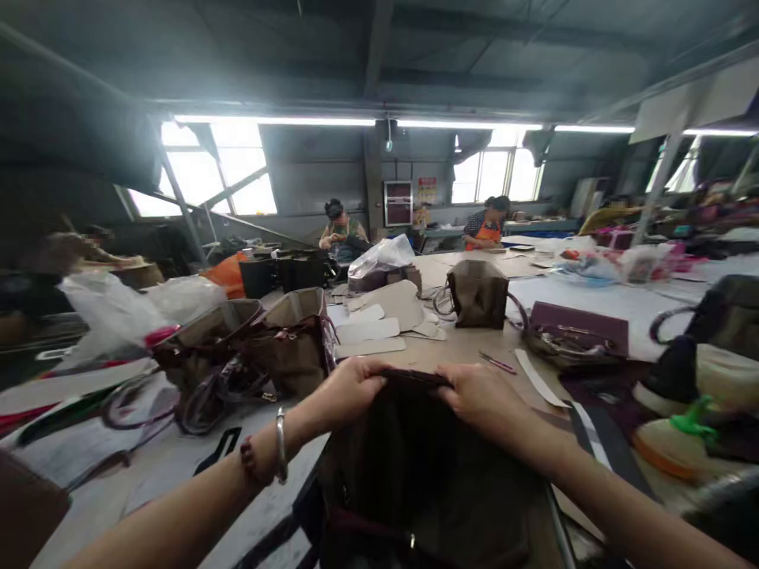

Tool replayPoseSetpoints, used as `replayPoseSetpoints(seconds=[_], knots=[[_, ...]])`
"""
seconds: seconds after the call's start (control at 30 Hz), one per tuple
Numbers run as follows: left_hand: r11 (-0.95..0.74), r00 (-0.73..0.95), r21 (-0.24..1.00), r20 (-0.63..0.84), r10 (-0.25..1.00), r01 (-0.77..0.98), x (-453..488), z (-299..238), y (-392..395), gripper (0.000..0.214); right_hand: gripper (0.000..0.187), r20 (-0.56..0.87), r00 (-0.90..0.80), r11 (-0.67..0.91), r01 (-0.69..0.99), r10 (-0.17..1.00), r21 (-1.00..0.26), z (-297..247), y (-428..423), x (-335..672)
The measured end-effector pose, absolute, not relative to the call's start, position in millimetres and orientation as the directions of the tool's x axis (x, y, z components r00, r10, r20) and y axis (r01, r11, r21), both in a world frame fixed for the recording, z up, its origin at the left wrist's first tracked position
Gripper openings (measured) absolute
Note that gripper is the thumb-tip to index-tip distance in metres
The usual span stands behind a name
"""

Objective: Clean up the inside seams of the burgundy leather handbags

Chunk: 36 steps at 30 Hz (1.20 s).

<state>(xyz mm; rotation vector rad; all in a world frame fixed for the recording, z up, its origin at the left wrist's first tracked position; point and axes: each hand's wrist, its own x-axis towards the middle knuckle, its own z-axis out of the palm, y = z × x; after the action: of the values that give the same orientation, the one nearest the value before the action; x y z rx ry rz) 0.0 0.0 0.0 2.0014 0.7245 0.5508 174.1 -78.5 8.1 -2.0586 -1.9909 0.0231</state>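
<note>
Fabric edge [413, 377] in both hands [354, 387] [483, 397]

Far windows [237, 150]: blown-out white glare
Strip lights [276, 121]: bright line under a dim, hazy ceiling [285, 51]
Near bag [432, 466]: interior in deep shadow
Left and right edges: stretched, blurred

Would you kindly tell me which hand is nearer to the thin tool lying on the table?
Right. The right hand grips the dark bag just short of the thin tool; the left hand grips it farther away, to the left.
</note>
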Motion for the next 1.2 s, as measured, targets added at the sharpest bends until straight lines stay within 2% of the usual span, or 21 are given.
replayPoseSetpoints(seconds=[0.33, 0.5, 0.63, 0.77, 0.83, 0.9, 0.97, 1.07, 1.2], knots=[[-0.423, 0.73, 0.816, 0.002, 0.683, 0.393, 5.9, 2.7, -4.1, 0.026, 0.025, 0.187, 0.068, -0.043, 0.99, 0.98, -0.138, 2.1, -77.0, 179.6], [-0.575, 0.73, 0.684, 0.091, 0.677, 0.448, 13.4, 5.8, -7.7, 0.021, 0.029, 0.228, 0.113, -0.098, 0.992, 0.967, -0.077, -3.0, -78.7, 180.4], [-0.591, 0.737, 0.68, 0.11, 0.667, 0.434, 14.0, 4.8, -10.0, 0.023, 0.03, 0.234, 0.135, -0.12, 0.99, 0.963, -0.075, -1.6, -78.8, 179.8], [-0.62, 0.747, 0.675, 0.152, 0.647, 0.399, 14.3, 4.4, -12.1, 0.025, 0.03, 0.14, 0.064, -0.037, 0.982, 0.988, -0.184, 5.0, -85.0, 184.2], [-0.609, 0.731, 0.683, 0.16, 0.663, 0.403, 14.7, 4.7, -12.5, 0.025, 0.047, 0.122, 0.056, -0.02, 0.961, 0.991, -0.277, 6.5, -92.0, 190.1], [-0.588, 0.717, 0.695, 0.15, 0.681, 0.413, 14.6, 4.9, -11.9, 0.025, 0.058, 0.118, 0.126, -0.078, 0.935, 0.985, -0.346, 5.6, -100.1, 197.6], [-0.573, 0.715, 0.703, 0.132, 0.687, 0.42, 14.0, 4.7, -10.7, 0.026, 0.049, 0.081, 0.186, -0.14, 0.909, 0.979, -0.393, 2.9, -107.0, 204.4], [-0.557, 0.732, 0.72, 0.101, 0.674, 0.414, 14.0, 4.9, -9.2, 0.027, 0.025, 0.038, 0.17, -0.138, 0.895, 0.985, -0.424, -0.7, -112.8, 209.7], [-0.535, 0.764, 0.731, 0.029, 0.645, 0.424, 16.9, 7.9, -8.5, 0.029, 0.018, 0.047, 0.134, -0.1, 0.894, 0.99, -0.437, 0.0, -112.2, 207.8]])
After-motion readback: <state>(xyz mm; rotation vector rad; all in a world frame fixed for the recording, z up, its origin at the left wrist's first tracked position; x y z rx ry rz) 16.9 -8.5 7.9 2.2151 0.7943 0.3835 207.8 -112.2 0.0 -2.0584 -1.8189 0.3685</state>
